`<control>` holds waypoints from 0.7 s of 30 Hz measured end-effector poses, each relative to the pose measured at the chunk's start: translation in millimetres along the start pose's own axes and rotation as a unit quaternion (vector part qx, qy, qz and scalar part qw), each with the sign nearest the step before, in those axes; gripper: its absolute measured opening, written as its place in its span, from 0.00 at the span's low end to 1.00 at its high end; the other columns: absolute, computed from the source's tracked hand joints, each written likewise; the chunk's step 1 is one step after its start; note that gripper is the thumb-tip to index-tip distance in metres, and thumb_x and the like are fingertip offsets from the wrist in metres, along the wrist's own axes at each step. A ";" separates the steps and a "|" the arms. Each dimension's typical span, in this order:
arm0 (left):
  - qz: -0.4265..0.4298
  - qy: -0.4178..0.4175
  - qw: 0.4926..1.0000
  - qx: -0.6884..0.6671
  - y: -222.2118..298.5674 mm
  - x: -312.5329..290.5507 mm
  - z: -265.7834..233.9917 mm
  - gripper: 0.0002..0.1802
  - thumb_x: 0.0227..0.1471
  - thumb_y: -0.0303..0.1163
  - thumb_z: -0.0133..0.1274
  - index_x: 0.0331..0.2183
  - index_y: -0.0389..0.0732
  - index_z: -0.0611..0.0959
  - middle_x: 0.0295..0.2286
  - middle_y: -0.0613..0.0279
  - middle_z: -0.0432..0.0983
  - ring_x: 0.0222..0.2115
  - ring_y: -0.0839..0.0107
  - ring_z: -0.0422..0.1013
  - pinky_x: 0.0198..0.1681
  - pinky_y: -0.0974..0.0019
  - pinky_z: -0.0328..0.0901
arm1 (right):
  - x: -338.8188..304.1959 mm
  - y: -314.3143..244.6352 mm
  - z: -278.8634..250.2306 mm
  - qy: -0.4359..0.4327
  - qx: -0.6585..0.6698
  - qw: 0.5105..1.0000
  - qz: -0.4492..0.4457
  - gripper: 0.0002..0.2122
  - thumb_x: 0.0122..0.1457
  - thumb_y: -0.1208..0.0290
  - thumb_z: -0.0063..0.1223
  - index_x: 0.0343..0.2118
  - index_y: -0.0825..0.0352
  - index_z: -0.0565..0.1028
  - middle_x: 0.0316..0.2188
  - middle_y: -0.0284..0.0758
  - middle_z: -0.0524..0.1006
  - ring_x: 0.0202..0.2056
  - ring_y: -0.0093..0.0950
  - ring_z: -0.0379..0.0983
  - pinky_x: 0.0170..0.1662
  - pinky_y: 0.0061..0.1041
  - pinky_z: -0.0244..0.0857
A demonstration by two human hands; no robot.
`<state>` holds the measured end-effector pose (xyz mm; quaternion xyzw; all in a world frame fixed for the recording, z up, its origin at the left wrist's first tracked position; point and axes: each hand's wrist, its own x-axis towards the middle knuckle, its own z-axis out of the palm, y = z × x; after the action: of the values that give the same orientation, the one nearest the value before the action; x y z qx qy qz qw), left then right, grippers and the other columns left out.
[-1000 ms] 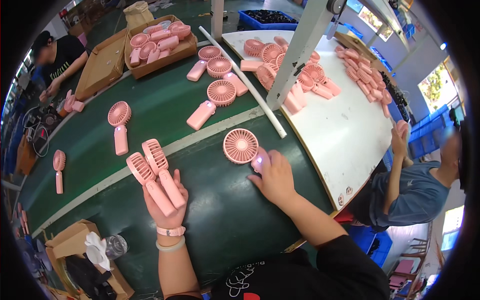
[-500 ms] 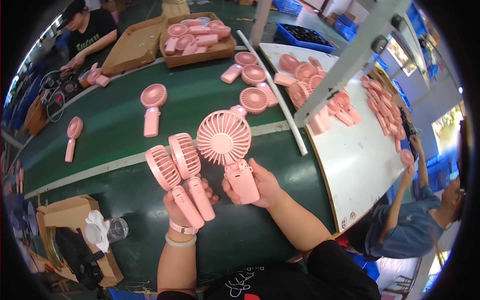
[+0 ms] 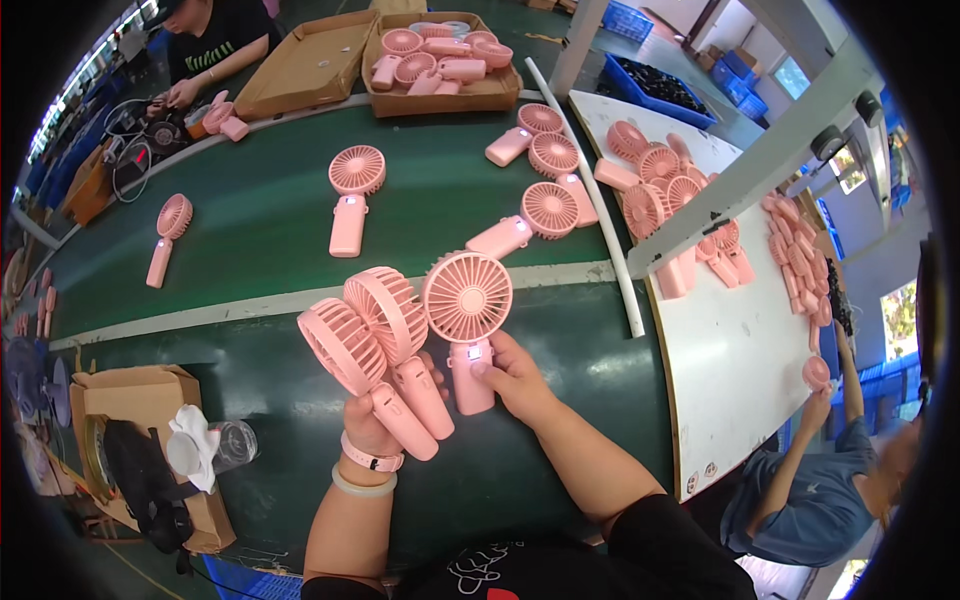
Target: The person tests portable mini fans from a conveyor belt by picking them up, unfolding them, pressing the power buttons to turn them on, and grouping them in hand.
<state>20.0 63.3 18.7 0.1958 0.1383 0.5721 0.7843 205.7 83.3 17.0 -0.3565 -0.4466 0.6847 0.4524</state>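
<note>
Through the head view I have my right grip (image 3: 515, 377) wrapped around the handle of one pink fan (image 3: 468, 298) (its small light (image 3: 474, 352) glows), and my left grip (image 3: 368, 426) holding two other fans (image 3: 345, 345) just beside it. All three are above the green worktop (image 3: 560, 410), where loose fans (image 3: 348, 226) lie farther out, near a filled carton (image 3: 445, 103).

I lose much of the left hand (image 3: 368, 428) at seven o'clock behind two pink fans (image 3: 345, 346). At two o'clock a white post (image 3: 752, 172) covers part of the fan pile (image 3: 657, 163). The top edge crops a co-worker (image 3: 218, 42) near eleven. Small pink shapes (image 3: 45, 305) at nine, perhaps fans, are too tiny for me.
</note>
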 end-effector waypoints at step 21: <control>-0.034 -0.007 0.999 0.003 -6.7 -4.1 -3.3 0.52 0.30 0.48 0.57 0.56 0.43 0.54 0.55 0.49 0.51 0.55 0.50 0.51 0.55 0.44 0.52 | -2.1 5.1 3.2 0.040 -0.060 0.996 -0.050 0.20 0.53 0.78 0.44 0.51 0.71 0.61 0.41 0.35 0.70 0.42 0.22 0.66 0.45 0.23 0.62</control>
<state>22.9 58.1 12.6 0.1979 0.1411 0.5436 0.8034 202.0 79.4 13.6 -0.3871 -0.4862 0.6180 0.4814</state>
